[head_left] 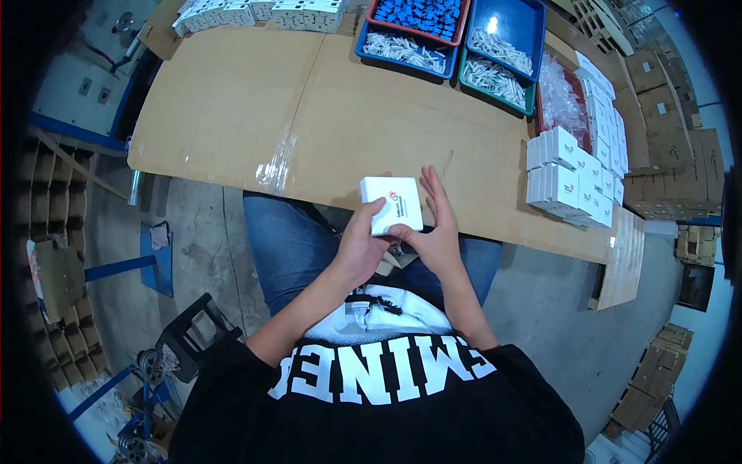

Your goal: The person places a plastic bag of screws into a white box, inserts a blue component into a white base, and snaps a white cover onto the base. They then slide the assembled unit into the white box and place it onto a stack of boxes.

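Observation:
A small flat white box (393, 199) with red and dark print is held up over my lap, near the table's front edge. My left hand (362, 243) grips it from the left, the thumb lying over its face and the other fingers mostly hidden underneath. On the other side, my right hand (440, 236) touches the lower right corner with its thumb. The fingers of that hand are stretched out straight, away from the box's right side.
Cardboard covers the table (232, 100). At the back stand a red tray (462, 35) of blue pieces and blue trays (444, 76) of white pieces. Stacked white boxes (568, 182) and a bin of clear plastic (560, 97) are right. More white boxes (263, 11) stand back left.

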Tool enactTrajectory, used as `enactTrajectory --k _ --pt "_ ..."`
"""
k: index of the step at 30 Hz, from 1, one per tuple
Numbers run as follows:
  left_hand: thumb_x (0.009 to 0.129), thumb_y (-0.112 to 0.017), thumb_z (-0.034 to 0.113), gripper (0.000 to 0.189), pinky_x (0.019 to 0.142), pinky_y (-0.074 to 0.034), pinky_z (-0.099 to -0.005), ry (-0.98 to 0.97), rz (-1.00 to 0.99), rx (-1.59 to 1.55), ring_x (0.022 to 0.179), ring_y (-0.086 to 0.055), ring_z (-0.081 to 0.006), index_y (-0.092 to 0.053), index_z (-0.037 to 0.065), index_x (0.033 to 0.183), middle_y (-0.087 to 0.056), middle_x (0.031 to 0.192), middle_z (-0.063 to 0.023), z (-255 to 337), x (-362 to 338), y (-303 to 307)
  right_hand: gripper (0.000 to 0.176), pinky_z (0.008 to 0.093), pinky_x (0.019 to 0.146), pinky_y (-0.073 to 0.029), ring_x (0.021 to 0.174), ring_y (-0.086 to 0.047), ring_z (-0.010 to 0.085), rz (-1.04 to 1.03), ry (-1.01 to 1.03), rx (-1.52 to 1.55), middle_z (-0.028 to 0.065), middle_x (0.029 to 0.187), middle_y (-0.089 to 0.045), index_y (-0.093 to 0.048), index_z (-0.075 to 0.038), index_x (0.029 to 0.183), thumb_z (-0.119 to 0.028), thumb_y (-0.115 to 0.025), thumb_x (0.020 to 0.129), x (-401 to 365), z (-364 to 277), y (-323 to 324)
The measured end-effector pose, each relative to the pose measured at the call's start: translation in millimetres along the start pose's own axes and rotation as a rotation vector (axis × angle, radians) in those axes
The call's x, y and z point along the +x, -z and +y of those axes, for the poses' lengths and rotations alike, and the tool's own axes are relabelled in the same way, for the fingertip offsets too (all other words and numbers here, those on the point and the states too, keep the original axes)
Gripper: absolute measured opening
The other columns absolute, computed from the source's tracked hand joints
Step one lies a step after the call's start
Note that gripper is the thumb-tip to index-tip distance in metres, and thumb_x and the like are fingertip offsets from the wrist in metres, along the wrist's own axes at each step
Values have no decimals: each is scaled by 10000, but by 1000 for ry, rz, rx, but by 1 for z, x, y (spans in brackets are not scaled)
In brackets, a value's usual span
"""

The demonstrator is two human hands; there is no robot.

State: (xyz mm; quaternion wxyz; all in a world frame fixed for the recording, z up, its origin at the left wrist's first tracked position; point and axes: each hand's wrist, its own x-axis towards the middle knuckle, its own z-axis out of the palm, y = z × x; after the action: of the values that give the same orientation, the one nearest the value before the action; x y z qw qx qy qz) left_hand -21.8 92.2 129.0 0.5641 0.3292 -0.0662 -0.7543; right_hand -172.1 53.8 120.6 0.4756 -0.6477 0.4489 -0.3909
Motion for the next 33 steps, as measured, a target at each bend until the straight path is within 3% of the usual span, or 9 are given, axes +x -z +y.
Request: enactTrajectory --k 1,2,3,5,6,8,12,16,33 --pt "1068 -426 318 573 1070 -480 -402 -1 -6 3 1283 -580 -233 -344 114 1596 -544 1446 -126 1 1 -2 850 403 1169 -401 1426 -489 273 102 -117 165 183 1511 -543 -490 29 1503 -214 -906 802 0 1 -4" --pt "1055 -463 314 581 1100 -448 -399 -85 -7 13 1294 -566 -229 -353 113 1590 -543 1445 -111 1 2 -4 625 366 1108 -459 1300 -583 226 83 -207 310 156 1376 -623 -545 52 1415 -173 -827 904 -3 -1 -4" --pt "1042 -499 309 592 1130 -417 -396 -168 -8 21 1305 -552 -225 -362 113 1583 -543 1444 -96 1 2 -5 625 366 1108 -459 1300 -583 226 90 -206 309 156 1376 -623 -545 52 1415 -173 -827 904 -5 3 -4" --pt "1012 -553 223 583 1174 -365 -390 -170 -28 -10 1358 -513 -216 -396 90 1558 -542 1455 -113 1 1 -5 430 317 1047 -485 1184 -643 182 193 -416 812 122 1260 -683 -617 38 1304 -93 -789 932 -10 16 -3" --pt "991 -579 162 577 1168 -373 -381 -201 -10 149 1362 -510 -211 -417 76 1538 -548 1453 -117 -1 5 2 297 291 977 -512 1062 -667 143 238 -366 967 81 1134 -716 -636 27 1240 -21 -729 962 -8 14 -2" --pt "927 -685 20 577 1134 -411 -356 -287 -11 329 1336 -527 -190 -490 30 1470 -580 1427 -116 -1 11 15 296 287 970 -518 1056 -668 139 213 -321 947 78 1131 -716 -638 26 1236 -13 -729 956 -4 4 8" --pt "911 -804 95 557 1097 -460 -353 -407 -192 542 1251 -602 -176 -574 19 1412 -634 1378 -87 23 3 11 332 286 914 -556 1023 -682 134 58 -233 692 69 1106 -726 -669 12 1210 27 -779 897 -4 -3 24" --pt "923 -772 49 385 1030 -524 -320 -395 -196 576 1184 -658 -168 -674 3 1292 -699 1294 -94 24 -1 14 356 301 910 -576 1047 -694 143 -38 -149 535 75 1109 -740 -695 11 1191 48 -813 857 -6 -11 20" --pt "918 -752 5 358 1051 -525 -347 -336 -268 511 1188 -657 -204 -680 -24 1267 -703 1276 -127 25 6 24 326 295 921 -570 1035 -704 142 -43 -105 457 77 1084 -754 -701 13 1174 13 -818 870 -7 -12 23"
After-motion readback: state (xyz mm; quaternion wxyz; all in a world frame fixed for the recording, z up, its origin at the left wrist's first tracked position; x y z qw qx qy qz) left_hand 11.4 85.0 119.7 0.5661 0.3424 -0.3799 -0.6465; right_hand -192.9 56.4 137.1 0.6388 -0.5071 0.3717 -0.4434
